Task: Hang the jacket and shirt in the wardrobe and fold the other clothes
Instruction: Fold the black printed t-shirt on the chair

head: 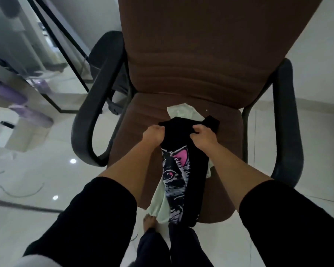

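A brown chair (201,60) fills the view beyond the hands, its tall back ribbed with soft horizontal folds of fabric and cut off at the top edge. Curved black armrests (89,120), smooth and plastic-looking, loop out to either side of the hands. Below and around it lies a glossy white tiled floor (46,180), reflecting small ceiling lights.

On the seat, under the hands, lies a black t-shirt (191,170), bunched into a long strip that hangs over the seat's front edge. It carries a grey and white cat print (175,182) with a pink ear; only half the face shows, the rest lost in the folds. Beneath the shirt, a pale green cloth (181,111) pokes out beyond the hands and again near the person's legs; its shape cannot be made out.

The left hand (152,136) and right hand (203,136), close together, each pinch the shirt's upper edge with curled fingers. Black sleeves cover the upper arms.
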Demonstrator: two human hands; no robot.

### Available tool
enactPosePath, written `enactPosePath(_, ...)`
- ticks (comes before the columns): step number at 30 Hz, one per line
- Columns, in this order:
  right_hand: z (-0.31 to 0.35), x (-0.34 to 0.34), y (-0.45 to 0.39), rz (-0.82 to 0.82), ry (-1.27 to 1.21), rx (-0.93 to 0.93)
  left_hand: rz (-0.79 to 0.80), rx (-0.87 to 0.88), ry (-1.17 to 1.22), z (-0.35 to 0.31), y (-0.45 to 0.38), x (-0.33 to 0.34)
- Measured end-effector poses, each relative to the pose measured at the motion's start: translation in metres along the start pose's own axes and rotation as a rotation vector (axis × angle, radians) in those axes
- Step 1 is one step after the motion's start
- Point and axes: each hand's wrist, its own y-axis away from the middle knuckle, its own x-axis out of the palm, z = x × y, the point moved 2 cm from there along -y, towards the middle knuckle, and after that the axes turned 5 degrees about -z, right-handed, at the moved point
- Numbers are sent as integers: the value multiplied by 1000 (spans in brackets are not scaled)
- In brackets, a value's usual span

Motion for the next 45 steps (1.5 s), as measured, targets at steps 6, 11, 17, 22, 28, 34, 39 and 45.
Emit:
enactPosePath(6, -9, 20, -66, 41, 141, -39, 30, -96, -33, 16, -71, 33)
enactPosePath(11, -19, 37, -104, 76, 246, -37, -27, -140, -25, 16, -106, 53)
enactPosePath(17, -28, 47, -113, 98, 551, -53, 85, -43, -25, 2, -121, 66)
enactPosePath(22, -24, 36, -100, 94, 705, -59, 232, -31, 359, -5, -110, 60)
enactPosePath(28, -1, -4, -66, 104, 498, -60, 344, 10, 519, -27, -80, 31)
enactPosePath(34, 32, -67, -11, 109, 428, -151, 342, 97, 471, -68, -30, -9)
enactPosePath(39, 74, -131, 47, -84, 361, -211, 318, 194, 557, -128, 27, -57)
enactPosePath(45, 139, -214, 136, -446, 200, -323, 337, 340, 674, -209, 115, -148)
